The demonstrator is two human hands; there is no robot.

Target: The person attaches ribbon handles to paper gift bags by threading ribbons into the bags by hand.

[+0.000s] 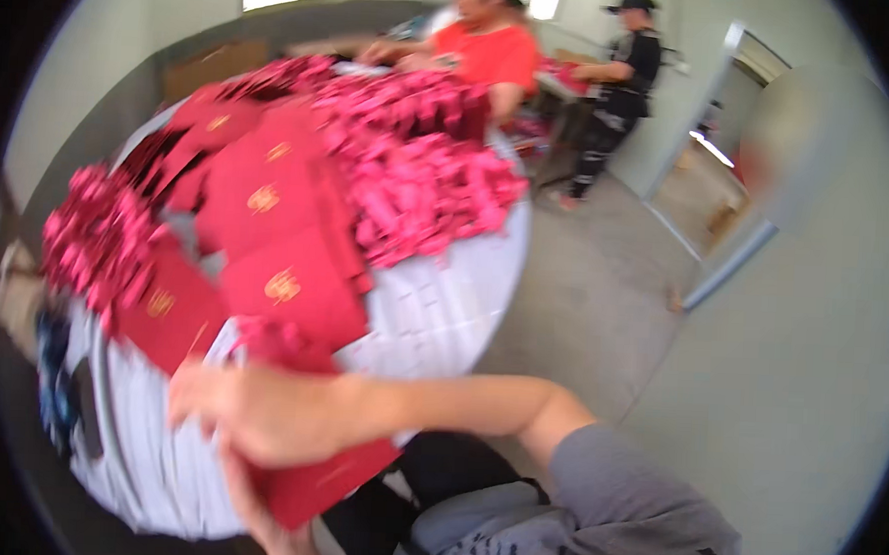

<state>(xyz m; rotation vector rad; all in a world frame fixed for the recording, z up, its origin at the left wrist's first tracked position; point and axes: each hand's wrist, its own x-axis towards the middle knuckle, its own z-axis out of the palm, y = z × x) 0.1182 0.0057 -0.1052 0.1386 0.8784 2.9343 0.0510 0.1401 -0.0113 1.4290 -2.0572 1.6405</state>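
Close to my body I have a flat red paper bag (321,485) tilted over the table edge. My left hand (266,513) grips it from below at its left side, partly hidden under the right hand. My right hand (265,409) crosses over the bag, its fingers curled and blurred; what they pinch, if anything, is hidden. Just beyond the right hand, a pink ribbon (271,339) shows beside another red piece. Ahead lie overlapping flat red bags (254,205) with gold emblems, and a single red bag (170,310) to the left.
A round table (428,312) with a white cover carries heaps of pink ribbons (418,192), with another ribbon heap (99,228) at left. Across it works a person in a red shirt (499,57). Another person in black (621,87) stands farther back, near a doorway (713,155).
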